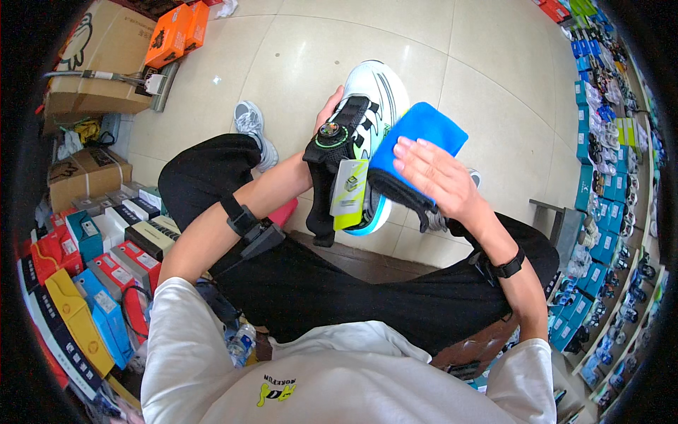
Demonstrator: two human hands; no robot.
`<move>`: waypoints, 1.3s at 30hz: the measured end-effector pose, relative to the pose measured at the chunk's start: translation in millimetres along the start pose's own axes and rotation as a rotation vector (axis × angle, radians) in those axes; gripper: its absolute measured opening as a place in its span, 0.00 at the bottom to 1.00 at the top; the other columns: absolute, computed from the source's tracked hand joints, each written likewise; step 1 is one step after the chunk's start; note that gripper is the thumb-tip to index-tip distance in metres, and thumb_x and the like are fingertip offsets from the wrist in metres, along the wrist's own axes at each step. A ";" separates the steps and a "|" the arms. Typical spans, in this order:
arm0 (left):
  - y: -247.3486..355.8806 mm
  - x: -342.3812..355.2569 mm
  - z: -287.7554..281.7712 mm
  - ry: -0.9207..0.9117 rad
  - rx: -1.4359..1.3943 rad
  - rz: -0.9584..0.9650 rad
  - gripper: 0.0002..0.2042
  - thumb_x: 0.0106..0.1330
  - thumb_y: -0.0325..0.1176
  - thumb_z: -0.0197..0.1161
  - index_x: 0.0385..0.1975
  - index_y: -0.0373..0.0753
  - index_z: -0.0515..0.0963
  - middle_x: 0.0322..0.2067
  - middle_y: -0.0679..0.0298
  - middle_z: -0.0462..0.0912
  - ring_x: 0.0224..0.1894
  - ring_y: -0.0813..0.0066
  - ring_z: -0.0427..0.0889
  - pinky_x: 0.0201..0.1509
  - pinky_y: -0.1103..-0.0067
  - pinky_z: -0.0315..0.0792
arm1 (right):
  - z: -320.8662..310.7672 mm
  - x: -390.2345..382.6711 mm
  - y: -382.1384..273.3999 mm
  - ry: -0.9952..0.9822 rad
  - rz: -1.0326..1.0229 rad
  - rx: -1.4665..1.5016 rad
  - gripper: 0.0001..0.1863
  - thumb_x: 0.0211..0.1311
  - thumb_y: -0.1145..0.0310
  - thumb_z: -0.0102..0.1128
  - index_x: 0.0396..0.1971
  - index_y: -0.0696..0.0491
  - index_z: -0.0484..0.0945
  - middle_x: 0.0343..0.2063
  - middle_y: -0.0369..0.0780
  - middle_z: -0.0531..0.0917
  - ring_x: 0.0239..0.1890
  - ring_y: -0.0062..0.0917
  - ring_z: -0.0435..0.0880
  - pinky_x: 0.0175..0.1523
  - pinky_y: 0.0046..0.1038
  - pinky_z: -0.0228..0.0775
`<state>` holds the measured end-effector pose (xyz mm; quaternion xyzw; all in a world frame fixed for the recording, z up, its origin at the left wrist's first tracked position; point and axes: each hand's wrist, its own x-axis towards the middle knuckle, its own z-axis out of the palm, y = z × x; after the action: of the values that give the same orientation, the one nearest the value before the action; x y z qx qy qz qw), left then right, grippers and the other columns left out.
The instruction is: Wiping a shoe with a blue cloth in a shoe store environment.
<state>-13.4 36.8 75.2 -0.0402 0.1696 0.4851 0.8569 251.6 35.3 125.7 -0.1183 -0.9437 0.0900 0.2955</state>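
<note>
A white sneaker (pixel 374 86) with black straps, a round dial and lime accents is held up in front of me, toe pointing away. A lime-and-white hang tag (pixel 349 192) dangles at its collar. My left hand (pixel 329 112) grips the shoe from its left side; its fingers show past the edge, the rest hidden behind the shoe. On the shoe's right side is a blue cloth (pixel 432 131) with a black, fuzzy-looking underside. My right hand (pixel 439 177) holds this cloth, fingers laid together across its top; the thumb is hidden.
Stacked shoe boxes (pixel 106 233) crowd my left, with cardboard cartons (pixel 99 56) and orange boxes (pixel 169 35) beyond. Shelves of shoes and teal boxes (pixel 604 240) line the right. A grey stool (pixel 554 219) stands beside my right knee. Pale tiles (pixel 505 56) cover the floor.
</note>
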 end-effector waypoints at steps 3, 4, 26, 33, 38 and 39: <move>12.1 8.6 -28.8 -0.078 0.141 -0.083 0.29 0.82 0.62 0.52 0.50 0.40 0.86 0.35 0.64 0.92 0.31 0.74 0.91 0.36 0.77 0.86 | 4.5 2.4 -6.7 0.030 -0.096 -0.033 0.18 0.74 0.72 0.60 0.60 0.60 0.84 0.64 0.48 0.86 0.68 0.39 0.86 0.75 0.42 0.76; 13.1 6.5 -31.5 -0.098 0.162 -0.122 0.29 0.83 0.62 0.52 0.52 0.39 0.86 0.38 0.63 0.93 0.33 0.73 0.91 0.38 0.76 0.86 | 4.5 2.0 -8.6 0.029 -0.096 -0.033 0.18 0.74 0.72 0.60 0.60 0.60 0.84 0.64 0.48 0.86 0.68 0.39 0.86 0.75 0.42 0.76; 2.0 0.8 -57.7 -0.216 0.054 -0.173 0.29 0.81 0.64 0.52 0.62 0.46 0.82 0.54 0.63 0.91 0.51 0.69 0.91 0.58 0.70 0.84 | 10.3 4.2 -11.3 0.080 0.094 0.042 0.20 0.73 0.73 0.59 0.61 0.61 0.84 0.64 0.50 0.86 0.69 0.42 0.84 0.74 0.44 0.77; -3.7 -10.1 -10.2 0.187 0.574 0.072 0.24 0.83 0.58 0.50 0.70 0.56 0.74 0.63 0.63 0.85 0.61 0.65 0.86 0.67 0.64 0.80 | 1.3 1.9 -8.6 0.044 0.022 -0.050 0.19 0.75 0.74 0.58 0.62 0.60 0.84 0.65 0.49 0.86 0.71 0.42 0.84 0.75 0.45 0.75; 14.8 -9.2 -44.8 -0.234 0.419 -0.058 0.24 0.82 0.57 0.53 0.71 0.55 0.72 0.63 0.60 0.84 0.62 0.65 0.86 0.64 0.64 0.82 | -7.3 5.4 14.6 0.074 0.143 -0.121 0.22 0.71 0.75 0.60 0.64 0.61 0.82 0.66 0.50 0.85 0.71 0.43 0.83 0.76 0.45 0.74; 12.7 -8.0 -47.0 -0.236 0.416 -0.059 0.24 0.82 0.57 0.53 0.71 0.55 0.72 0.63 0.60 0.84 0.62 0.65 0.86 0.64 0.64 0.82 | -8.5 4.9 19.8 0.097 0.202 -0.147 0.23 0.70 0.75 0.61 0.64 0.61 0.82 0.66 0.50 0.85 0.71 0.44 0.83 0.77 0.45 0.73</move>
<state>-39.7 26.0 34.9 0.1894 0.1631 0.4157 0.8745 256.0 56.5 130.4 -0.2382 -0.9157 0.0441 0.3206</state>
